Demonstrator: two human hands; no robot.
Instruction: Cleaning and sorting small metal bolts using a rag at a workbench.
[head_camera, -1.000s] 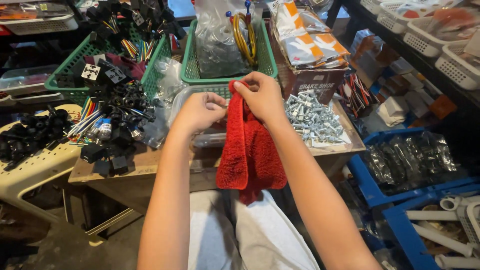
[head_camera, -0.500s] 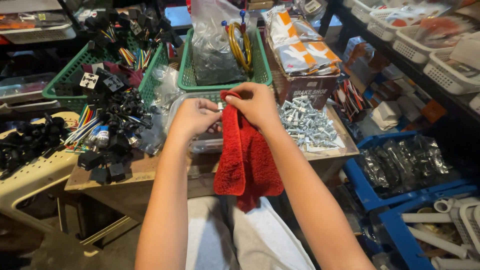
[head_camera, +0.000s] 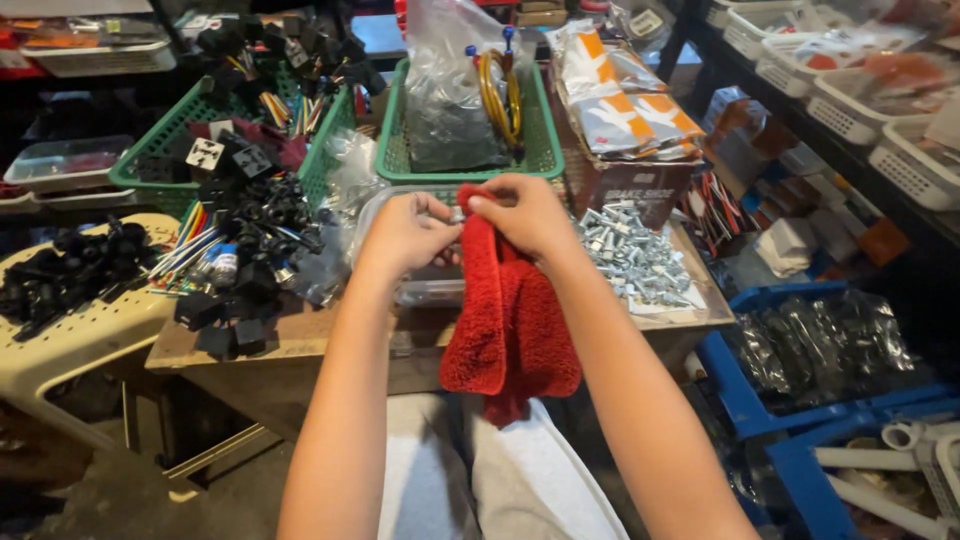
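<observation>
1. The left hand (head_camera: 408, 232) is closed, its fingertips pinched on a small metal part (head_camera: 457, 214) held above the table (head_camera: 300, 335).
2. The right hand (head_camera: 527, 214) is closed on the top edge of a red cloth (head_camera: 510, 320), pressing the cloth against the same small metal part.
3. The small metal part sits between the fingertips of both hands; its exact shape is too small to tell.
4. The red cloth hangs down from the right hand, over the front edge of the table and toward the person's lap.
5. A clear plastic container (head_camera: 425, 285) stands on the table directly below and behind the hands.
6. A pile of silver bolts (head_camera: 635, 262) lies on the table to the right of the right hand, near but not touching it.
7. A heap of black connectors (head_camera: 255, 235) with coloured wires lies on the table to the left of the left hand.
8. A green basket (head_camera: 545, 130) stands behind the hands and holds a grey plastic bag and a yellow coil of cable (head_camera: 500, 95).
9. A second green basket (head_camera: 160, 150) stands further left, filled with black parts.
10. A cream plastic stool (head_camera: 90, 335) beside the table carries more black parts.
11. Blue crates (head_camera: 740, 390) sit on the floor to the right.
</observation>
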